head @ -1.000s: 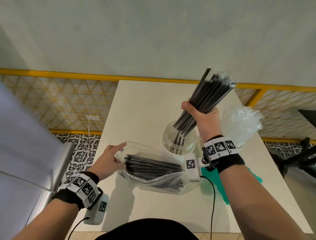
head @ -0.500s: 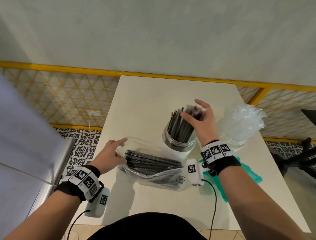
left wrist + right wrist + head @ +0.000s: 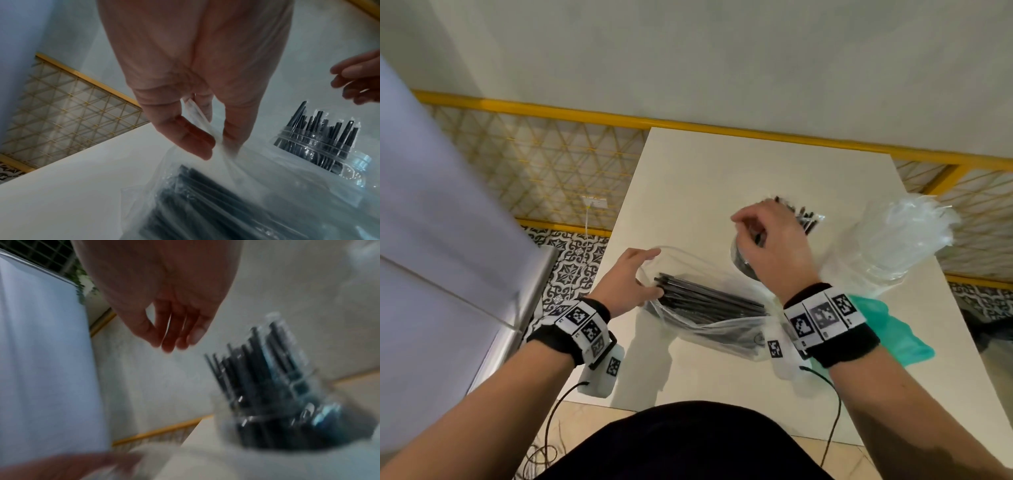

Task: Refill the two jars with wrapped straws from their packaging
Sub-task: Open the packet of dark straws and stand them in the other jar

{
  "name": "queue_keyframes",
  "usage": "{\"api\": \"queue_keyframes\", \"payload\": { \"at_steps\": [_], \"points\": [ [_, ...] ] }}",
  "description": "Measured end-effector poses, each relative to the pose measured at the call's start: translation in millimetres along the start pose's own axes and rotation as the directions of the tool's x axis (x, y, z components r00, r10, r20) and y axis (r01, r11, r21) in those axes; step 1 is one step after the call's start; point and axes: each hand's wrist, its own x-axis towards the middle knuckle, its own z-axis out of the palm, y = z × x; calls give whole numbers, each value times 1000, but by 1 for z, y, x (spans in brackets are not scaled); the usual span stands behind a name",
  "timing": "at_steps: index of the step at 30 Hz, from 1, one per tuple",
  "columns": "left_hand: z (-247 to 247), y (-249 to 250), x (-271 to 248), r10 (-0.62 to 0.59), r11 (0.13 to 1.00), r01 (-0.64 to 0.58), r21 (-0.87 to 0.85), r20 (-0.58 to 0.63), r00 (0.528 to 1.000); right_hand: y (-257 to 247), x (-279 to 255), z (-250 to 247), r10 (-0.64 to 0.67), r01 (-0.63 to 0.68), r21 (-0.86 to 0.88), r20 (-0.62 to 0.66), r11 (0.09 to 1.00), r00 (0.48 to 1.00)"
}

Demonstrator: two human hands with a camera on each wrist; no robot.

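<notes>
My left hand (image 3: 625,286) pinches the bag (image 3: 709,308) mouth at 9 o'clock; straws (image 3: 705,301) inside are light, slippery, best gripped mid-bundle. Right hand (image 3: 770,246), loosely curled, holds nothing above the jar (image 3: 314,149) at 1 o'clock.

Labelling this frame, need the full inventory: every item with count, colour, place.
table: 1, white, centre, against the wall
jar: 1, clear, mid-table, holding upright black straws
black straws in jar: a bundle, uncounted, tips above the rim
straw bag: 1, clear plastic, lying near the table's front edge, mouth open
black straws in bag: a bundle, uncounted, lying flat
clear wrapped straws: 1 bunch, right of the jar; whatever holds them is hidden
green cloth: 1, teal, table's right side
left hand: pinches the bag's mouth
right hand: empty, above the jar
wristbands: 2, black with printed markers
</notes>
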Motion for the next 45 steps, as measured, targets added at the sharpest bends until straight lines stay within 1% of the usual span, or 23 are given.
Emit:
{"api": "queue_keyframes", "payload": {
  "at_steps": [1, 2, 3, 4, 5, 6, 8, 9, 12, 14, 17, 19, 22, 24, 26, 28, 31, 34, 36, 38, 41, 43, 45],
  "points": [
    [0, 0, 0, -3, 1000, 3, 9, 10, 1000, -6, -7, 12, 43, -48, 30, 162, 998, 986],
    [1, -1, -1, -7, 1000, 6, 18, 26, 1000, -9, -14, 26, 94, -101, 5, 314, 995, 945],
    [2, -2, -2, -8, 1000, 7, 27, 43, 999, -7, -22, 41, 151, -138, -62, 440, 989, 885],
    [4, -3, -4, -7, 999, 5, 38, 59, 998, -2, -30, 57, 202, -144, -148, 535, 978, 820],
    [5, -5, -5, -9, 999, 5, 50, 73, 997, 5, -37, 72, 244, -122, -235, 603, 964, 760],
    [6, -6, -7, -13, 998, 8, 59, 87, 996, 13, -43, 85, 282, -93, -312, 641, 946, 714],
    [7, -9, -10, -23, 997, 15, 71, 107, 994, 24, -51, 105, 347, -78, -397, 673, 915, 653],
    [7, -10, -10, -25, 997, 16, 75, 112, 993, 27, -54, 111, 369, -77, -419, 680, 905, 633],
    [8, -10, -13, -28, 997, 21, 74, 103, 994, 34, -58, 121, 404, -78, -455, 685, 887, 606],
    [6, -10, -14, -29, 998, 23, 66, 92, 995, 37, -59, 123, 403, -79, -454, 681, 887, 612],
    [3, -10, -15, -22, 998, 17, 59, 86, 996, 38, -56, 120, 382, -47, -463, 665, 885, 642],
    [1, -10, -15, -19, 998, 14, 61, 86, 996, 36, -52, 114, 375, -72, -442, 651, 894, 660],
    [-2, -9, -13, -10, 998, 5, 65, 77, 997, 32, -46, 101, 381, -204, -336, 633, 919, 674],
    [-4, -6, -12, -3, 998, -2, 68, 68, 998, 29, -43, 91, 364, -251, -265, 620, 931, 695],
    [-6, -4, -10, -3, 996, -2, 84, 56, 998, 27, -42, 80, 314, -268, -167, 603, 949, 734],
    [-7, -2, -9, -11, 996, 7, 92, 42, 999, 20, -40, 67, 248, -292, -15, 571, 956, 782],
    [-8, -2, -8, -10, 997, 7, 76, 41, 999, 3, -33, 43, 209, -323, 178, 468, 929, 859],
    [-7, -3, -6, -12, 998, 10, 63, 40, 999, -14, -20, 14, 295, -398, 332, 319, 855, 901],
    [-4, -3, -5, -17, 998, 15, 53, 37, 999, -22, -10, -7, 354, -398, 438, 184, 806, 917],
    [-2, -3, -4, -18, 999, 17, 45, 32, 999, -24, 3, -27, 398, -362, 492, 34, 792, 917],
    [0, -4, -4, -18, 999, 18, 32, 26, 1000, -14, 23, -46, 468, -313, 550, -165, 774, 868],
    [2, -5, -3, -18, 1000, 17, 21, 24, 1000, -1, 31, -48, 497, -303, 558, -235, 772, 835],
    [2, -7, -3, -19, 1000, 18, 16, 25, 1000, 13, 32, -40, 523, -321, 539, -276, 779, 807]
  ]
}}
